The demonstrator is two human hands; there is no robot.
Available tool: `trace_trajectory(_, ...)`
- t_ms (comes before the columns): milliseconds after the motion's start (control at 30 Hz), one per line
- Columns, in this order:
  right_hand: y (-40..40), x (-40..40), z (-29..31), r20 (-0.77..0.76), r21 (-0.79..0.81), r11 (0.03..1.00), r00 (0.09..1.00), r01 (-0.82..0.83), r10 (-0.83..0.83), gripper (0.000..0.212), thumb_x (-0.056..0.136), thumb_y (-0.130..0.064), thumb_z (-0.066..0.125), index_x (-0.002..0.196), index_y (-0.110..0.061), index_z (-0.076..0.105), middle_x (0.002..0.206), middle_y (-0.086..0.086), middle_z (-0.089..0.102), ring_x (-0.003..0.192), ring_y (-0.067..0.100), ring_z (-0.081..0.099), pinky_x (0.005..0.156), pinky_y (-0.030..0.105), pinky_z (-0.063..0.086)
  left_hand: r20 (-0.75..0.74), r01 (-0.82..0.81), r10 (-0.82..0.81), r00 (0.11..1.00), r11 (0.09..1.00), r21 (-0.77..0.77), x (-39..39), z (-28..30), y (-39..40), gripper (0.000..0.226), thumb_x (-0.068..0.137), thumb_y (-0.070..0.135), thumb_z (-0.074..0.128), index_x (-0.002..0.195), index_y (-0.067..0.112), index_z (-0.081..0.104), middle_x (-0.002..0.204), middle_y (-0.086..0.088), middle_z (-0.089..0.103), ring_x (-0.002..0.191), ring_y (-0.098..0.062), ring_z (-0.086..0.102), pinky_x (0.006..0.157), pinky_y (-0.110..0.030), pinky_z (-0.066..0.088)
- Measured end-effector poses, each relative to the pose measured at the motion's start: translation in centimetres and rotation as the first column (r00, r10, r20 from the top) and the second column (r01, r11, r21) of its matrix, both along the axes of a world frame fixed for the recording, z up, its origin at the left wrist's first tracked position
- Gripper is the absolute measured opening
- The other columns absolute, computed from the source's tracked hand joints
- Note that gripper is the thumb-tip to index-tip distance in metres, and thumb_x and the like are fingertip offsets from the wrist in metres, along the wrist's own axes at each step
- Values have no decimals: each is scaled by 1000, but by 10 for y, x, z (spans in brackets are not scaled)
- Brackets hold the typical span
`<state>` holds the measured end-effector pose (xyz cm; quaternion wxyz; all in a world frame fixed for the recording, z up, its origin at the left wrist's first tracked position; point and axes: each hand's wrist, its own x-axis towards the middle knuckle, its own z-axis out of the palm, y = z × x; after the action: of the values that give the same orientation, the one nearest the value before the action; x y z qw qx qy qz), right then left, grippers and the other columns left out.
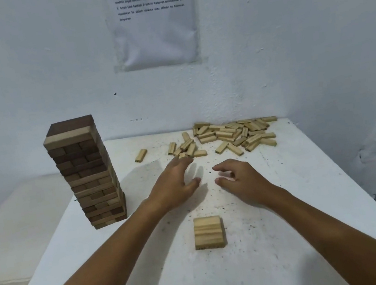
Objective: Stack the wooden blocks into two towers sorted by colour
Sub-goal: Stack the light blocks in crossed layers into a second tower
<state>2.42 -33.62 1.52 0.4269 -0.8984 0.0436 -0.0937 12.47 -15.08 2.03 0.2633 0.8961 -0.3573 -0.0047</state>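
Observation:
A tall tower of mostly dark brown blocks (88,173) stands at the table's left side, with one light layer near its top. A flat layer of three light blocks (208,232) lies near the table's middle front. A pile of loose light blocks (232,134) is spread at the back right, and one stray light block (141,155) lies apart to its left. My left hand (176,183) hovers over the table with fingers stretched toward the pile, holding nothing. My right hand (238,178) hovers beside it, fingers loosely curled and empty.
The white table (301,198) stands in a corner against white walls. A printed sheet in a plastic sleeve (153,22) hangs on the back wall. A lower white surface (11,232) lies left of the table.

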Motion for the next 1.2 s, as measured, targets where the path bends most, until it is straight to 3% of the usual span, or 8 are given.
trace_trajectory(133, -5, 40, -6, 28, -155, 987, 999, 37, -33, 34, 94, -16, 59, 128, -11, 61, 131, 3, 57, 121, 18, 57, 101, 36, 47, 112, 48, -59, 992, 994, 102, 21, -9, -19, 68, 99, 42, 48, 156, 18, 19, 165, -2, 9, 152, -22, -5, 120, -41, 18)
trace_trajectory(333, 3, 84, -9, 17, -483, 875, 1000, 18, -12, 51, 94, -8, 45, 145, -9, 44, 154, 11, 35, 144, 27, 27, 118, 39, 20, 187, 54, -115, 976, 951, 303, 39, -29, -29, 83, 93, 57, 5, 155, 1, 4, 164, -18, -2, 151, -32, -10, 124, -41, 2)
trace_trajectory(533, 11, 89, -18, -52, -651, 759, 999, -23, -14, 51, 100, -17, 39, 150, -11, 33, 158, 5, 30, 151, 24, 9, 122, 46, 4, 143, 81, -117, 983, 969, 235, 30, -26, -25, 68, 106, 41, 28, 155, 2, 4, 164, -15, -4, 152, -25, -7, 115, -24, -9)
trace_trajectory(633, 12, 81, -19, 21, -658, 752, 999, 40, -35, 46, 97, -16, 43, 142, -10, 48, 143, 11, 49, 143, 30, 29, 120, 46, 15, 133, 85, -115, 984, 973, 214, 23, -27, -19, 67, 105, 42, 31, 155, 3, 9, 164, -13, 2, 152, -24, -3, 115, -24, -6)
trace_trajectory(767, 11, 63, -24, 125, -670, 732, 991, 121, -49, 36, 82, -11, 59, 117, -4, 68, 103, 17, 66, 105, 37, 58, 98, 49, 43, 157, 123, -137, 978, 988, 93, 10, -24, -6, 61, 104, 37, 38, 150, -1, 30, 158, -18, 27, 149, -28, 20, 115, -19, 0)
trace_trajectory(900, 12, 38, -22, 149, -665, 731, 986, 153, -71, 24, 85, -14, 59, 104, -7, 72, 98, 13, 66, 102, 32, 57, 93, 43, 41, 305, 228, -262, 916, 963, 142, -9, -15, 3, 41, 95, 27, 43, 107, -5, 67, 109, -20, 70, 103, -30, 60, 96, -23, 32)
trace_trajectory(1033, 14, 15, -16, 125, -612, 783, 991, 112, -44, 23, 92, -20, 53, 102, -11, 72, 95, 5, 65, 100, 24, 54, 86, 36, 37, 230, 236, -238, 944, 971, 38, -16, -12, 12, 43, 95, 23, 37, 110, 3, 72, 118, -9, 69, 103, -26, 56, 85, -28, 43)
trace_trajectory(1200, 14, -4, -9, 63, -423, 906, 998, 32, -6, 20, 91, -24, 62, 106, -16, 73, 101, -3, 59, 100, 15, 53, 79, 33, 49, -77, 194, -200, 977, 978, -83, -5, -2, 24, 32, 88, 15, 64, 120, 18, 69, 113, 5, 68, 97, -8, 59, 82, -28, 51)
